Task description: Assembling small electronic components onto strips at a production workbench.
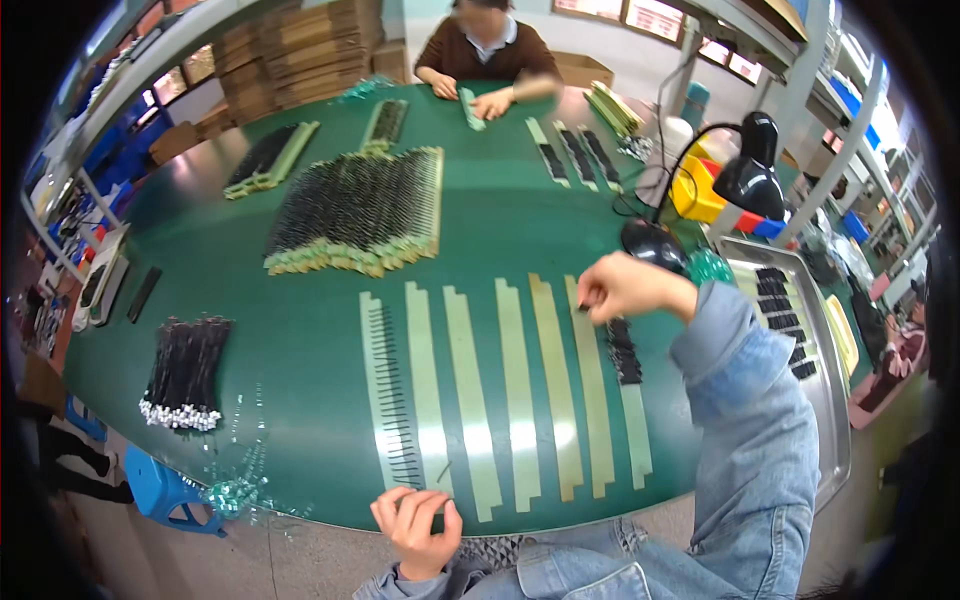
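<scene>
Several long pale green strips [470,390] lie side by side on the green table in front of me. The leftmost strip [378,400] bears a row of short thin black pieces [390,395]. My left hand [418,532] rests at that strip's near end, fingers bent and apart, nothing visible in them. A loose black piece [445,471] lies just beyond its fingertips. Over the far end of the strips at the right, my right hand [635,286] pinches a small dark piece, mostly hidden by the fingers. Beside it, the rightmost strip [636,440] carries a black bundle [624,352] on its far half.
A broad stack of black-covered strips [350,210] occupies the table's middle. Left lies a bundle of black wires with white ends [185,375]. A black lamp [750,180], yellow bin [697,190] and metal tray [835,440] stand right. Across the table, a person [490,50] handles a strip.
</scene>
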`<state>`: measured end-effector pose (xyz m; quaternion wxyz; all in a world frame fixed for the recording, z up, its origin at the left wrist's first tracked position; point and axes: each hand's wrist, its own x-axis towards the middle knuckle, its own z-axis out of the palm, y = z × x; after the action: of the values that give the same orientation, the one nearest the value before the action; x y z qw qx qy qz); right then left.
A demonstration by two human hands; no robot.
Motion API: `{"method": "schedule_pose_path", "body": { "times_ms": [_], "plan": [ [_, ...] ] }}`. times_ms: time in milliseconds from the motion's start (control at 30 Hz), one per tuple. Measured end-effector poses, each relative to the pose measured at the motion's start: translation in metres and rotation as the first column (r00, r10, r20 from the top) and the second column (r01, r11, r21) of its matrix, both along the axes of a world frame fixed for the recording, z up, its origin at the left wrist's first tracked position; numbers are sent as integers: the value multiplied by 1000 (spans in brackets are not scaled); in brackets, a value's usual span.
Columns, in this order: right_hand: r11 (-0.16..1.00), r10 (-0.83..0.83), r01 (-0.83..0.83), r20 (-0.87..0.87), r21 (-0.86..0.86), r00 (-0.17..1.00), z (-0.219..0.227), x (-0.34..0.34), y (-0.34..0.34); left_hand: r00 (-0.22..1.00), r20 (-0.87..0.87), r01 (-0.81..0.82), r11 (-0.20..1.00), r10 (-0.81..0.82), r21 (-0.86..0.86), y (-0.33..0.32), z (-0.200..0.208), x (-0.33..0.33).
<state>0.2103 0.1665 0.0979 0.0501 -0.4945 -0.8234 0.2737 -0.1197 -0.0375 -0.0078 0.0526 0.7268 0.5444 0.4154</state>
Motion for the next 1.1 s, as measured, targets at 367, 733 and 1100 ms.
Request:
{"method": "schedule_pose_path", "body": {
  "times_ms": [367,733,1100],
  "plan": [
    [994,-106,111,287,0,952,-48,54,4,1000,-5,3,999,-3,36,1,-8,-1],
    [988,-148,136,215,70,965,-38,35,-9,999,28,35,999,-36,38,-2,-7,-2],
    [987,-143,118,267,105,953,-70,18,-4,999,28,29,998,-30,62,-11,0,-8]
  ]
}}
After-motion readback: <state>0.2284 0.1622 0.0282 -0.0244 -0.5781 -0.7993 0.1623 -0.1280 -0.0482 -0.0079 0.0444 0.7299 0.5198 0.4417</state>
